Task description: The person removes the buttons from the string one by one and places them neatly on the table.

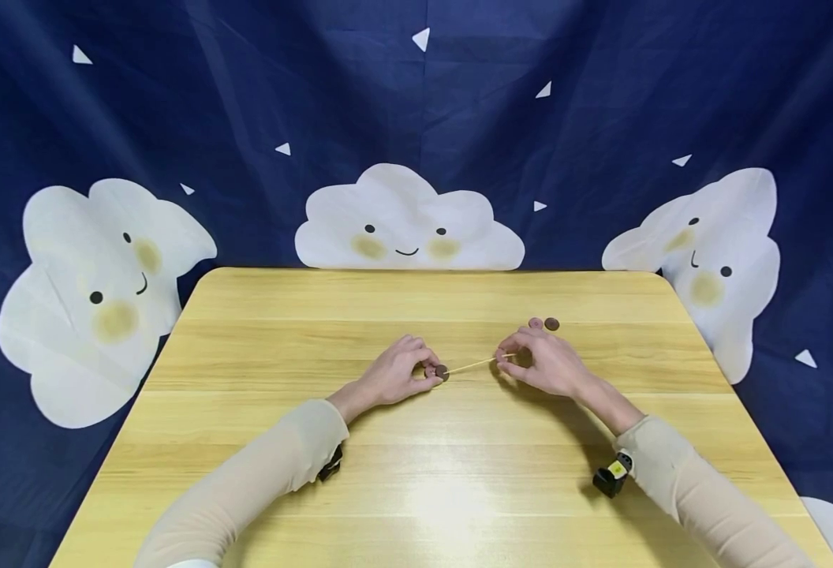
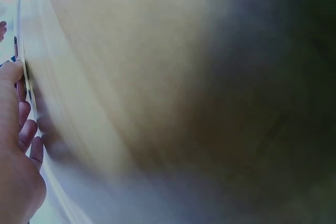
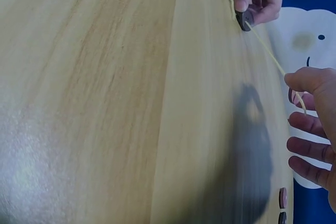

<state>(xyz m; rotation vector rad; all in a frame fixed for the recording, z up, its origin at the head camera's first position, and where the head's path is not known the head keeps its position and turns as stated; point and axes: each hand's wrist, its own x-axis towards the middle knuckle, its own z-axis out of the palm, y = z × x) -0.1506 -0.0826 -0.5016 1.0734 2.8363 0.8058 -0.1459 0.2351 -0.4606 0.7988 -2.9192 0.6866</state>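
In the head view my left hand point(image 1: 397, 372) pinches a dark brown button point(image 1: 442, 373) between thumb and fingers, with a pinkish button point(image 1: 429, 371) close against it. A thin yellow cord point(image 1: 470, 365) runs taut from the dark button to my right hand point(image 1: 544, 361). The right thumb and forefinger pinch another pinkish button point(image 1: 500, 356) together with the cord. Past these fingertips the cord's short free end point(image 3: 303, 103) pokes out in the right wrist view, where the other right fingers are spread. The left wrist view shows the left hand point(image 2: 16, 145) only at its edge.
Beyond the right hand, a pinkish button point(image 1: 536, 323) and a dark brown button point(image 1: 552, 323) lie side by side on the wooden table point(image 1: 416, 457). A dark blue cloth point(image 1: 360, 95) with clouds hangs behind the table's far edge.
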